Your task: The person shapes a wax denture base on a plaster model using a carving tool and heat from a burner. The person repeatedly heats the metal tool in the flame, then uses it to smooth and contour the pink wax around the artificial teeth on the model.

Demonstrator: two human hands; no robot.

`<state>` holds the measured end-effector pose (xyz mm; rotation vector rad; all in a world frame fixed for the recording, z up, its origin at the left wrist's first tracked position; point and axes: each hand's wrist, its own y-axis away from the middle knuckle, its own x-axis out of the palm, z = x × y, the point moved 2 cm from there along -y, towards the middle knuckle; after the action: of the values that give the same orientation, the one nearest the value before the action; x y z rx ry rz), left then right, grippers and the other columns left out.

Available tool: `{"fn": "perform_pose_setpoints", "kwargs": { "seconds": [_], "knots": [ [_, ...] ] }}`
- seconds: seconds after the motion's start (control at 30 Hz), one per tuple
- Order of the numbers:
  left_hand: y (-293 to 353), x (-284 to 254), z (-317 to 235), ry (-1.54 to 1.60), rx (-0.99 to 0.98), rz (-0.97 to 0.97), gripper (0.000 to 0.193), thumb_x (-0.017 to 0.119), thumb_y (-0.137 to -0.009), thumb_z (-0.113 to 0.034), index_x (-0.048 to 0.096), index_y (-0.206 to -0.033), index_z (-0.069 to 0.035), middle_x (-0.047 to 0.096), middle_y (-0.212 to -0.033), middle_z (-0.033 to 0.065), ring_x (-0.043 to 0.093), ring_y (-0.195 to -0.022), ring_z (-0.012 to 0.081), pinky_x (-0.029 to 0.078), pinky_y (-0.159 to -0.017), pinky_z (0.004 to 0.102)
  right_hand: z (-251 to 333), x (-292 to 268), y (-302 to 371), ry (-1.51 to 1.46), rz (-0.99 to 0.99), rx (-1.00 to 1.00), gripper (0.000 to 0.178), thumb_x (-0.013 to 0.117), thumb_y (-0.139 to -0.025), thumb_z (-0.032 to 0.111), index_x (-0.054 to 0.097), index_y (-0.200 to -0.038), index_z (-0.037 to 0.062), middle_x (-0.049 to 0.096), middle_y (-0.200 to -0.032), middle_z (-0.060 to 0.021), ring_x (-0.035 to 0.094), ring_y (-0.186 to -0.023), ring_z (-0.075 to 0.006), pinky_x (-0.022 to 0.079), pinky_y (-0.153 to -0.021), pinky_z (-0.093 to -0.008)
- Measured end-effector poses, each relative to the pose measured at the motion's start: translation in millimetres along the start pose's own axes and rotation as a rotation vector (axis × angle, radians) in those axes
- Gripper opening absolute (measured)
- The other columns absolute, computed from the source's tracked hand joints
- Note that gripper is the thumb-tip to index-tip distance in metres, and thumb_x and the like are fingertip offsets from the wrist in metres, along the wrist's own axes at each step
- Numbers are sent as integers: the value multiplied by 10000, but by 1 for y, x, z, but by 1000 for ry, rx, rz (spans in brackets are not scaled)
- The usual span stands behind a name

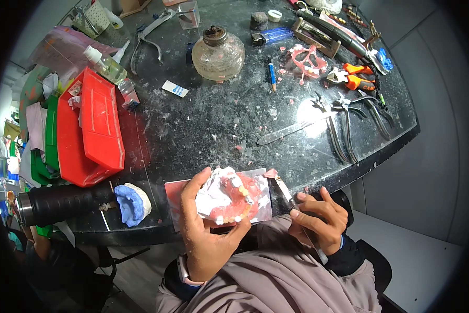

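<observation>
My left hand (211,253) grips a white plaster dental cast (212,194) near the table's front edge, thumb and fingers spanning its sides. Pink wax (252,188) with a curved row of artificial teeth (243,193) covers its right part. Underneath lies a pinkish sheet with a glossy, pale cover (266,206). Just right of the cast, my right hand (323,221) holds a wax knife (283,189) between thumb and fingers, its handle running back under the palm. At the knife's tip sits a small piece of pink wax (271,173), apart from the teeth.
Left stand red bins (104,122), a black cylindrical bottle (62,204) and a blue-and-white cast (132,205). A glass burner (218,56) stands farther back. Rightward lie a metal ruler-like strip (291,132), several pliers (344,128), a pencil (272,77) and a pink wax frame (318,62).
</observation>
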<state>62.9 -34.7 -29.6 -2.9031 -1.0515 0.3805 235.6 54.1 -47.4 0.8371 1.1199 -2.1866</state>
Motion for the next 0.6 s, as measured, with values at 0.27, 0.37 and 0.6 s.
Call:
{"fn": "perform_pose_setpoints", "kwargs": {
  "seconds": [0.27,0.37,0.6],
  "knots": [
    [-8,-4,-11,205,-223,515,668,678,-580,54,369,-1170,1,405,-1190,131,429,-1111,201,394,-893,295,-4,1,-5,-10,19,29,386,722,-526,83,657,-900,153,582,-736,3,626,-788,-179,411,-849,-322],
    [-9,-5,-8,217,-270,546,670,683,-572,44,372,-1164,2,406,-1219,160,416,-1140,233,379,-907,306,-2,2,-10,-15,43,41,394,723,-534,104,657,-917,166,586,-750,9,622,-776,-165,415,-838,-312],
    [-13,5,-3,186,-132,583,666,686,-564,28,377,-1152,-2,413,-1229,181,419,-1145,251,382,-901,313,-2,2,-7,13,16,78,401,729,-560,95,654,-944,182,589,-752,21,617,-727,-139,430,-817,-300]
  ]
}}
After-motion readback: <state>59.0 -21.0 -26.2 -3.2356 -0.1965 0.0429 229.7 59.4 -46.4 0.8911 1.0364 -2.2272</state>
